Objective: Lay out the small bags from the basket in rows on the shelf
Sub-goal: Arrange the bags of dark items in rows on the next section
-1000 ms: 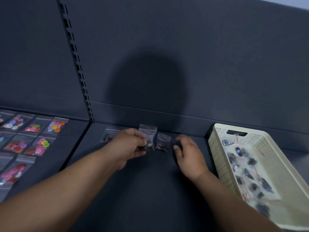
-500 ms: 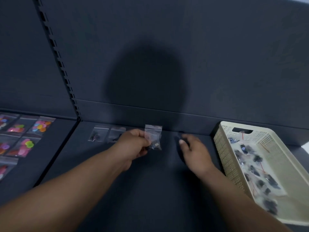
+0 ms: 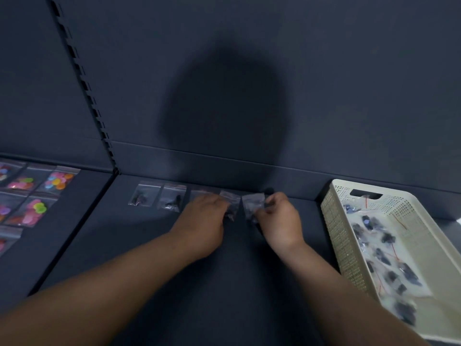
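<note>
Both hands work at the back of the shelf (image 3: 139,245)
The left hand (image 3: 205,218) has its grip pinching a dark-filled bag (image 3: 230,199); the right hand (image 3: 280,221) pinches the neighbouring bag (image 3: 252,204).

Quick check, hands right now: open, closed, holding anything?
Left hand: fingers on the fourth bag; grip cannot be told.
Right hand: closed, pinching the rightmost bag.

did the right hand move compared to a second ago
Yes. The right hand has shifted slightly left, away from the basket, and pinches a small bag.
</note>
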